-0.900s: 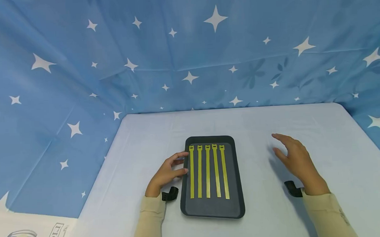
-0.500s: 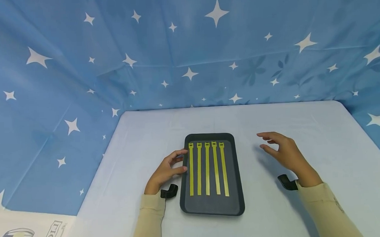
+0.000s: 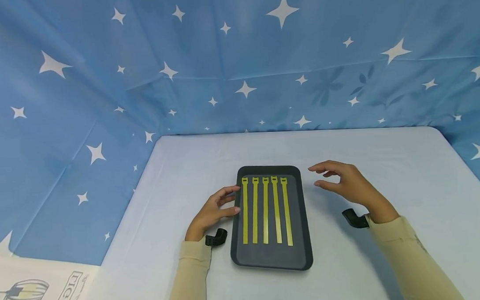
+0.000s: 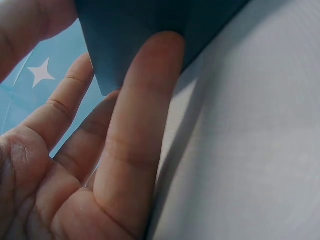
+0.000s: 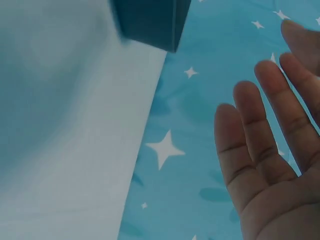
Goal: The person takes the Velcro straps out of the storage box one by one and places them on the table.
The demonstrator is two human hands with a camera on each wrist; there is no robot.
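A dark grey rectangular tray lies on the white table in the head view. Several yellow strap-like cable ties, each with a slotted head at the far end, lie side by side lengthwise in it. My left hand is at the tray's left side, thumb and fingertips at the rim. In the left wrist view the extended thumb lies against the tray's outer wall. My right hand is raised right of the tray's far corner, fingers loosely bent, holding nothing. The right wrist view shows its fingers apart from the tray.
The white cloth-covered table reaches back to a blue star-patterned curtain, which also hangs along the left. A cream cloth with a printed whisk-like drawing is at the lower left. Black wrist cameras sit at both cuffs.
My right hand has moved left toward the tray, its fingers drawing a little closer together. The left hand stays at the tray's left side. The head view has shifted slightly.
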